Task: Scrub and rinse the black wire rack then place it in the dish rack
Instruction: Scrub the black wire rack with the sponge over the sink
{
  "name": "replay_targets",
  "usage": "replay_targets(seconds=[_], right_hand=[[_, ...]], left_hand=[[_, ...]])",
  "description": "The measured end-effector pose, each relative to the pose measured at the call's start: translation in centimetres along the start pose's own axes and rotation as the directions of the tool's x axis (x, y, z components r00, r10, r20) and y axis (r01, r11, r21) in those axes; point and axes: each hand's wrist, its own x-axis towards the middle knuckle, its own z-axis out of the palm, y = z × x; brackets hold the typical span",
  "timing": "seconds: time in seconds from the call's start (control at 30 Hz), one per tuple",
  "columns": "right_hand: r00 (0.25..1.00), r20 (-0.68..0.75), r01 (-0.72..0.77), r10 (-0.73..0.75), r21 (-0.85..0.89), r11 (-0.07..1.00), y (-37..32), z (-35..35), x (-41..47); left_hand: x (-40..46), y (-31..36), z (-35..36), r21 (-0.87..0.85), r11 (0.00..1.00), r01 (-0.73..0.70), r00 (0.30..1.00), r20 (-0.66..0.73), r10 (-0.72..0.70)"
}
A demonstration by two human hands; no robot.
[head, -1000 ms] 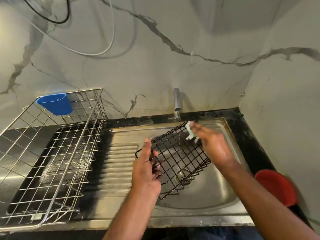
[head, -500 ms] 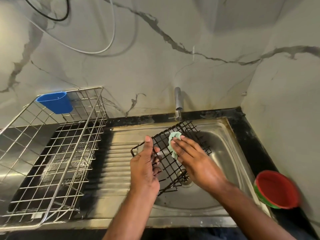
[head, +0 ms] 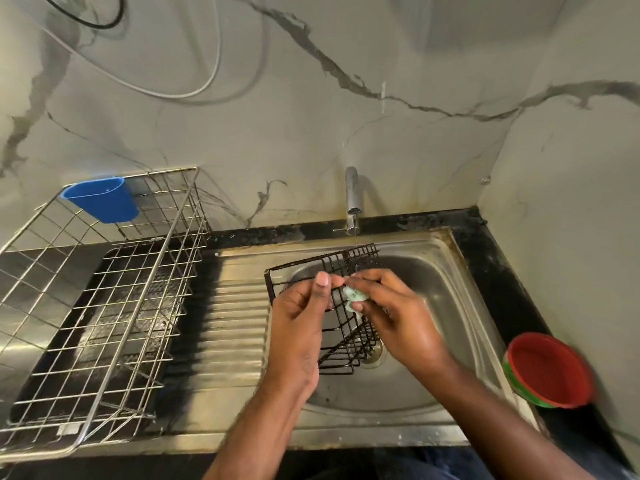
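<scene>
The black wire rack (head: 341, 268) is tilted over the steel sink basin (head: 446, 292), its lower end near the drain. My left hand (head: 298, 320) grips the rack's left side, thumb up over the wires. My right hand (head: 394, 313) pinches a small pale green scrub pad (head: 353, 297) against the rack's middle wires. A thin stream of water falls from the tap (head: 352, 192) onto the rack's far edge. The silver dish rack (head: 104, 306) stands on the drainboard to the left.
A blue plastic cup (head: 100, 199) hangs on the dish rack's back rim. A red bowl with a green outside (head: 550, 370) sits on the black counter at the right, close to the wall corner. Marble wall rises just behind the tap.
My right hand slid the green pad from the rack's far edge to its middle, close to my left thumb. The rack has tipped more upright in my left hand.
</scene>
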Motion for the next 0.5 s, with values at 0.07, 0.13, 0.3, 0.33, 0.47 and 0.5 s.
replay_targets(seconds=[0.07,0.13,0.3,0.33,0.47,0.5], right_hand=[[0.995,-0.101,-0.008,0.007,-0.008,1.0,-0.2,0.1,-0.3],[0.987,-0.157,-0.03,0.032,0.013,0.999,-0.3,-0.1,-0.3],[0.984,-0.172,-0.031,0.033,0.019,0.999,-0.5,0.0,-0.3],[0.985,-0.172,-0.028,0.029,0.01,1.0,-0.7,0.1,-0.4],[0.99,-0.139,0.0,-0.008,-0.056,0.998,-1.3,1.0,-0.7],[0.992,-0.126,0.015,-0.025,-0.077,0.997,-1.4,1.2,-0.7]], left_hand=[[-0.1,0.0,0.0,0.042,0.999,-0.025,0.996,0.083,0.022],[-0.1,-0.3,-0.1,0.092,0.994,-0.056,0.991,0.129,0.044],[-0.5,-0.2,-0.1,0.275,0.96,-0.059,0.987,0.163,0.015],[-0.6,-0.1,-0.1,0.286,0.956,-0.063,0.99,0.137,0.025],[-0.4,0.3,-0.2,0.21,0.977,-0.022,0.998,-0.053,0.034],[-0.4,0.3,-0.3,0.164,0.986,0.009,0.996,-0.088,0.006]])
